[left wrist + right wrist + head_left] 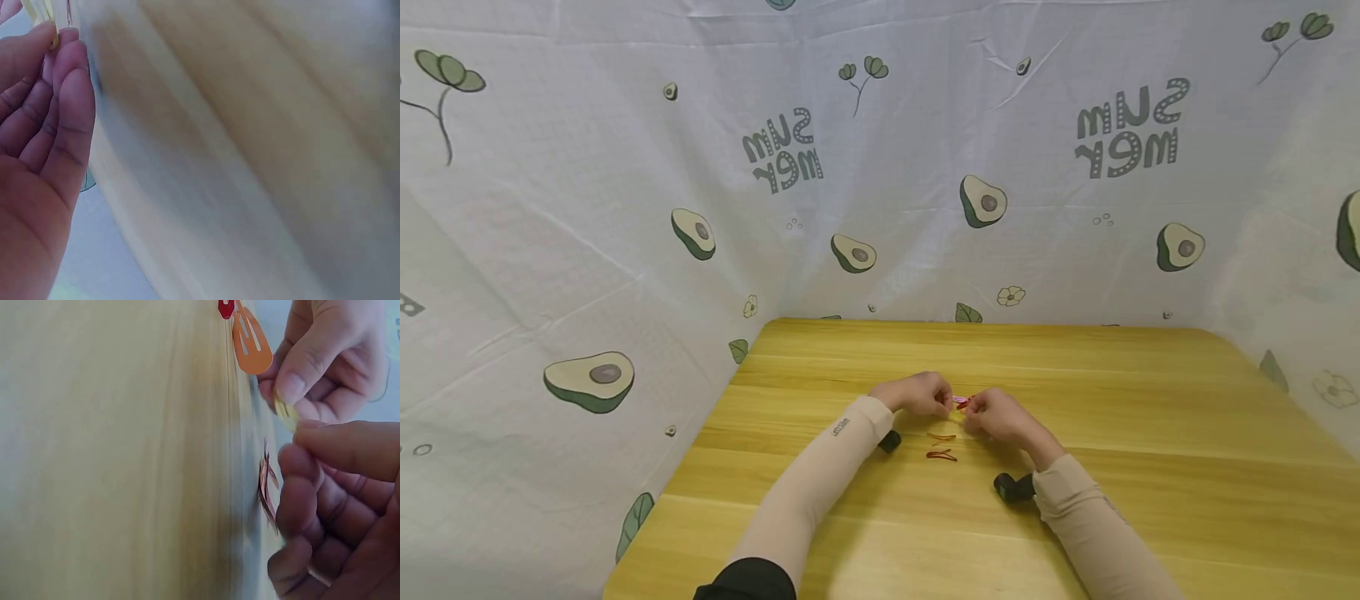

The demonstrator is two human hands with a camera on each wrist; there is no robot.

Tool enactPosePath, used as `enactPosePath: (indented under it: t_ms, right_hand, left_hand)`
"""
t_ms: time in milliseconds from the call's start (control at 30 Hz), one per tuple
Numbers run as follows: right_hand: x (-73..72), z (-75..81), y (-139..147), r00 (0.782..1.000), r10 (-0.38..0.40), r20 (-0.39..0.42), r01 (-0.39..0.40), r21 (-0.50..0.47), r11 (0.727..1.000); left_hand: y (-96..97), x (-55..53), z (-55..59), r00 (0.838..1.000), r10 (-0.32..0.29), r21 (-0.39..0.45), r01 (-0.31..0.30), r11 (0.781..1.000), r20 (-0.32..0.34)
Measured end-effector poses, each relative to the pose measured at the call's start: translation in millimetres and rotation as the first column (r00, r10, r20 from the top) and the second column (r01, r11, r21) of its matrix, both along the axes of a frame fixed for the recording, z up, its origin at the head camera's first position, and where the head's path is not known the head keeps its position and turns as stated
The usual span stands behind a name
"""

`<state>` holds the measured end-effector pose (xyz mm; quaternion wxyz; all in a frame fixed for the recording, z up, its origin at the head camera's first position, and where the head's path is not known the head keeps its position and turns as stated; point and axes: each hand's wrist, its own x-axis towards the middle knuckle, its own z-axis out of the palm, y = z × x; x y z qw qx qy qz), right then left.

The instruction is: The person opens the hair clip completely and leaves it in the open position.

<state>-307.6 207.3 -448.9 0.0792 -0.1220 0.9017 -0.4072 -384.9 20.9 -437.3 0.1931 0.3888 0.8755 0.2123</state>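
A small yellow snap hair clip [287, 417] is stretched between my two hands, above the wooden table. My left hand [927, 394] pinches one end between thumb and fingers; in the left wrist view, thumb and fingertips meet around a bit of yellow. The other end sits between the thumb and forefinger of my right hand [997, 414], whose remaining fingers curl inward. Just beyond the hands lie a pink clip [960, 399] and a red clip [226, 307]. An orange clip [253, 347] shows beside the left hand in the right wrist view.
Closer to me on the wooden table [1120, 467] lie a thin orange-yellow clip [942, 437] and a reddish-brown clip [942, 456]. Black wrist devices [1015, 487] are near both sleeves. A white cloth [910, 142] printed with avocados hangs behind and to the sides.
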Motion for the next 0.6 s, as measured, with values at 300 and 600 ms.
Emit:
enactPosePath:
  t_ms: [300,600]
  right_hand:
    - [2.7,3.3,3,0.997,0.036,-0.068,-0.036,0.000,0.999]
    - [6.7,7.6,6,0.995,0.091,-0.046,-0.096,-0.109,0.989]
  left_hand:
    - [-9.2,7.4,5.7,1.000,0.013,0.101,-0.012,0.995,-0.003]
    - [-14.0,22.4,12.6,1.000,0.003,0.191,-0.001,0.982,-0.011]
